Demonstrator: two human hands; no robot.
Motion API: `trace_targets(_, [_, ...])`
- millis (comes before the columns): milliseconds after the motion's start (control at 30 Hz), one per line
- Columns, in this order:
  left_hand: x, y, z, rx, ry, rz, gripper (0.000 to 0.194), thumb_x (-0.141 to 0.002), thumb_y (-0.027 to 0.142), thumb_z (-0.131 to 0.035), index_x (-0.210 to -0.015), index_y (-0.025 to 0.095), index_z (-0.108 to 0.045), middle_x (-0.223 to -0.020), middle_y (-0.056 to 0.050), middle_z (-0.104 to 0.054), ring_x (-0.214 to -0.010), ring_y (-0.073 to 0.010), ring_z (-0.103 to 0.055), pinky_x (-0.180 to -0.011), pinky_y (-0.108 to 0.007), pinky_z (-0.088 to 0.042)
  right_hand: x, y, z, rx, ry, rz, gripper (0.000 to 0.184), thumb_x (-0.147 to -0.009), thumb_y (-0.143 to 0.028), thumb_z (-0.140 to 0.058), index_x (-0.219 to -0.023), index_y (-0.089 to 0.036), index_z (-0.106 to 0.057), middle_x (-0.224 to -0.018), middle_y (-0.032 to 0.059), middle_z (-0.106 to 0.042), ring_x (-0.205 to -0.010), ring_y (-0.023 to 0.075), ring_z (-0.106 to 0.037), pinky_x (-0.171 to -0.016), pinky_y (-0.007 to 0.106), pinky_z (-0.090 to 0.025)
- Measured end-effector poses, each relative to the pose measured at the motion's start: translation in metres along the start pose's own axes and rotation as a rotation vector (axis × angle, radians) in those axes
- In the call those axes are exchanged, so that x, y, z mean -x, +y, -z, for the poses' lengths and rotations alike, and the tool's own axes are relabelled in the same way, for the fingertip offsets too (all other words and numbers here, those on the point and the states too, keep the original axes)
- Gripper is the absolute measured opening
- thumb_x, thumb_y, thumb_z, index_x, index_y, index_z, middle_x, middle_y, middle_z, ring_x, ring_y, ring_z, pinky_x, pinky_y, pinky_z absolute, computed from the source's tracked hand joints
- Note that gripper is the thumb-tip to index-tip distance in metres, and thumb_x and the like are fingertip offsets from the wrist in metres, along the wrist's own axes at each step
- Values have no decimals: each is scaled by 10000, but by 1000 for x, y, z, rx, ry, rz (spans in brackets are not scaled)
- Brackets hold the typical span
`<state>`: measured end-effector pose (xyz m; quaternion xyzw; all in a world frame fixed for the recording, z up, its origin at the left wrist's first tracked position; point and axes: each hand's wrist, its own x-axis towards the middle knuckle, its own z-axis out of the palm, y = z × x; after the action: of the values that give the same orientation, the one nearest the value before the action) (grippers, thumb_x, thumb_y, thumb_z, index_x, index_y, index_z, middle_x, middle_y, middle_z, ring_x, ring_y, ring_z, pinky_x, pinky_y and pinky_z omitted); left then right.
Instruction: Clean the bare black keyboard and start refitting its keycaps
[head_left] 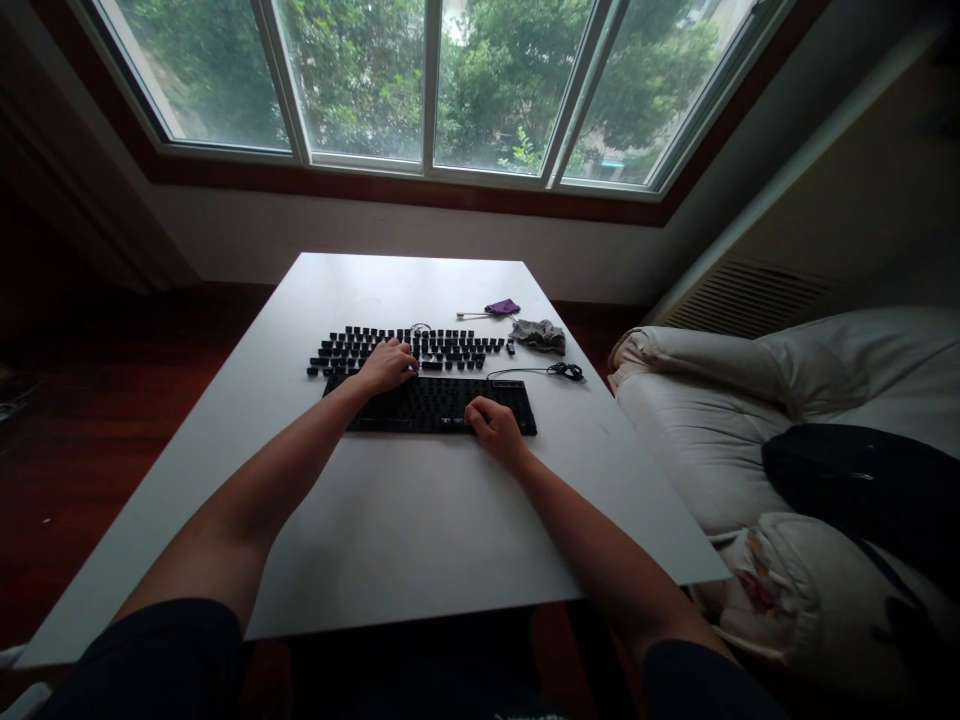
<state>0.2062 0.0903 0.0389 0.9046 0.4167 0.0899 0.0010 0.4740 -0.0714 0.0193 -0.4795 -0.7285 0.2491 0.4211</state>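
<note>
1. Two bare hands are working over a black keyboard (420, 408), which is lying lengthwise across a white table (420, 520).
2. The left hand (386, 367) is reaching over the keyboard's far edge, towards the loose black keycaps (457, 352). Its fingers are bending down beside the nearest row; whether they are gripping a keycap, I cannot tell.
3. The right hand (493, 424) is resting on the right part of the keyboard, near its front edge. Its fingers are curling inward, and their tips are facing the keys; whether anything is sitting inside them, I cannot tell.
4. The keycaps are standing in several rows just beyond the keyboard, spreading to both sides of the left hand.
5. A dark cable (566, 371) is lying in a small bundle to the right, with a thin length running back towards the keyboard.
6. A crumpled grey cloth (540, 337) is lying beyond the cable, near the right end of the rows. A purple item (502, 307) is lying farther back, with a thin pale stick (472, 316) pointing left beside it.
7. Behind the table, a window (360, 80) is showing green trees; to the right, a pale sofa (694, 430) is holding a large black item (862, 490).
</note>
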Motion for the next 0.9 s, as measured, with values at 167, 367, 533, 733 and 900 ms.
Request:
trace_targets(167, [-8, -7, 1, 10, -51, -50, 180, -859, 374, -673, -957, 303, -805, -1041, -74, -671, -1027, -271, -526, -855, -376, -354, 1, 1, -1, 4, -3, 0, 305, -996, -370, -488, -763, -214, -607, -735, 14, -624, -721, 168, -574, -722, 283, -439])
trace_targets(367, [-9, -10, -2, 50, -49, -31, 180, -863, 377, -674, -950, 301, -813, -1008, -67, -682, -976, -257, -538, -795, -356, -349, 1, 1, -1, 0, -13, 0, 298, -996, -361, -489, -764, -215, -606, -727, 13, -616, -713, 169, -573, -711, 286, -430])
trace_targets(533, [-7, -9, -7, 97, -1, -34, 177, -886, 352, -657, -944, 286, -811, -998, -69, -686, -966, -246, -536, -818, -357, -360, 0, 2, -1, -9, -1, 9, 299, -998, -356, -491, -763, -212, -606, -732, 12, -619, -715, 167, -576, -715, 287, -426])
trace_targets(733, [9, 7, -5, 220, 171, 24, 216, -927, 373, -625, -992, 268, -802, -1039, -71, -699, -1000, -258, -550, -883, -400, -396, 0, 1, -1, -4, -7, 8, 294, -994, -350, -497, -759, -213, -608, -728, 12, -622, -711, 167, -573, -706, 285, -424])
trace_targets(900, [42, 37, -4, 490, 165, -2, 228, -943, 395, -617, -1033, 267, -782, -1029, -48, -725, -974, -227, -604, -906, -376, -449, -1, 2, -3, 1, 1, -3, 291, -991, -356, -501, -765, -214, -618, -730, 13, -631, -703, 169, -571, -704, 284, -424])
